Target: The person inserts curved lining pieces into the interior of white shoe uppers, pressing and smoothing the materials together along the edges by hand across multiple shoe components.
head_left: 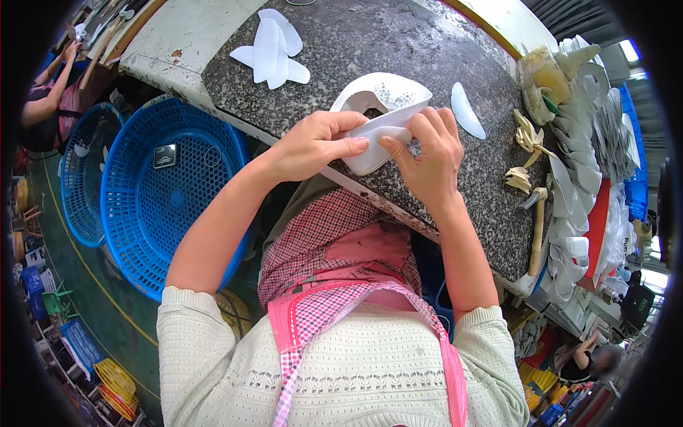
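At the near edge of the dark speckled stone worktop (320,57), both my hands are closed on a white shoe upper (358,87) with a patterned lining. My left hand (313,146) pinches its near left edge between thumb and fingers. Opposite it, my right hand (430,153) grips the near right edge with a bent thumb and curled fingers. Between my thumbs, a small white curved stiffener piece (388,134) lies against the upper. Another white oval piece (467,110) rests to the right of the upper. Several similar white pieces (269,51) overlap at the far left.
On the right are a crusted glue pot (541,78), beige scraps (528,134), a wooden-handled hammer (536,235) and stacked white uppers (575,153). Left of the worktop stands a blue plastic basket (117,203) with a small dark square object inside. Other people work at far left and lower right.
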A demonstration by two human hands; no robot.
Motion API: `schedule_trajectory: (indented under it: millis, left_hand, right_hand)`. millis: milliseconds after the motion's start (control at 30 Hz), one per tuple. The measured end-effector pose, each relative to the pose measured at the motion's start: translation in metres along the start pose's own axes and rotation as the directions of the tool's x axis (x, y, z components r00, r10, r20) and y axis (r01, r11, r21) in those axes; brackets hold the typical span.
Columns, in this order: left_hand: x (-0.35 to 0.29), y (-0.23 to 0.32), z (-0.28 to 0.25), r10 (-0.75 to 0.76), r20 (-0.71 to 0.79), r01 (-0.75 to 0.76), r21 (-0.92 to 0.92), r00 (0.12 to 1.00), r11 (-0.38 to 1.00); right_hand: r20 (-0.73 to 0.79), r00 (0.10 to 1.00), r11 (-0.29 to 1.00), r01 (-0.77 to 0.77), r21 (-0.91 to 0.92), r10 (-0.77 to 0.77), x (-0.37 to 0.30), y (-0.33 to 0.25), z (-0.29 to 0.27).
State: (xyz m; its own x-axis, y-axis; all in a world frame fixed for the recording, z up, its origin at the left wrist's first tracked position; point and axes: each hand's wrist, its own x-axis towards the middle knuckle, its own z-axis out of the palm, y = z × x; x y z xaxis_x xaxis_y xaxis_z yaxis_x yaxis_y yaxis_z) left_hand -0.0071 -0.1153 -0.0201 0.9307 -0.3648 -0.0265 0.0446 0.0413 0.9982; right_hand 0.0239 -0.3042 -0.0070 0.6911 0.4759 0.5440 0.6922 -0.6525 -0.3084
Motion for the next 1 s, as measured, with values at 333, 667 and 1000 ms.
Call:
schedule_trajectory:
  millis: [333,667,1000]
  left_hand:
    - [0.002,0.019,-0.006,-0.043,0.055,0.043,0.001,0.998,0.999]
    - [0.005,0.063,-0.005,0.059,0.253,-0.126,0.258,0.966,0.958]
    - [0.015,0.063,0.009,0.153,0.109,-0.187,0.620,0.982,0.762]
  right_hand:
    - [0.021,0.997,0.966,-0.082,0.246,0.080,0.026,0.007,-0.017]
    - [0.504,0.828,0.889,-0.016,0.458,-0.245,0.048,-0.006,-0.061]
    - [0.333,0.938,0.946,-0.187,0.266,0.092,0.023,-0.012,-0.052]
